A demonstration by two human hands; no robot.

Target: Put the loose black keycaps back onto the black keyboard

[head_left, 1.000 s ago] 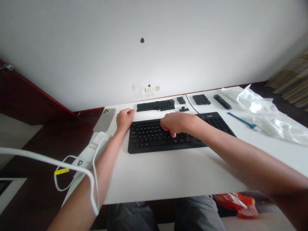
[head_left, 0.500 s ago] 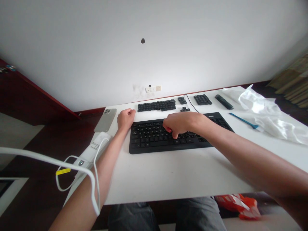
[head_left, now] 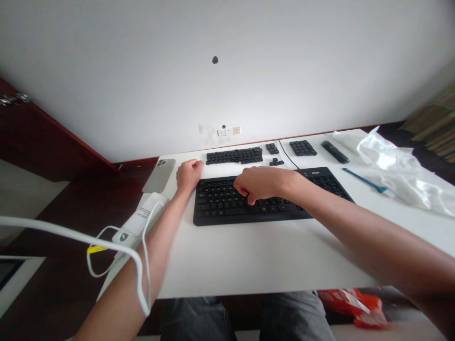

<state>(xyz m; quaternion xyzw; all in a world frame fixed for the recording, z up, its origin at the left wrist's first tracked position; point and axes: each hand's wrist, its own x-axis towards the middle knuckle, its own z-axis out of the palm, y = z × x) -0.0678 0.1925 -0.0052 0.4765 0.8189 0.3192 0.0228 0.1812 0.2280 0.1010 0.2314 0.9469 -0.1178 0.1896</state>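
A black keyboard point(head_left: 218, 215) lies on the white table. My right hand point(head_left: 261, 183) is over its middle, with the fingers curled down towards the keys. Whatever those fingers may pinch is hidden beneath them. Closed in a fist, my left hand point(head_left: 189, 175) rests beside the keyboard's upper left corner, and nothing shows in it. Behind the keyboard, black keycaps point(head_left: 245, 154) are laid out in rows. Further right lie a small group of keycaps point(head_left: 272, 148), arrow-like keycaps point(head_left: 276, 162) and a block of keycaps point(head_left: 303, 148).
A phone point(head_left: 159, 175) and a white power strip point(head_left: 140, 218) lie on the left; a white cable point(head_left: 95, 240) loops over my left forearm. On the right are a black elongated object point(head_left: 334, 151), a blue brush-like tool point(head_left: 364, 180) and clear plastic wrapping point(head_left: 408, 175).
My right hand has moved a little to the left over the keyboard. My left hand stays in place. The whole view has shifted slightly.
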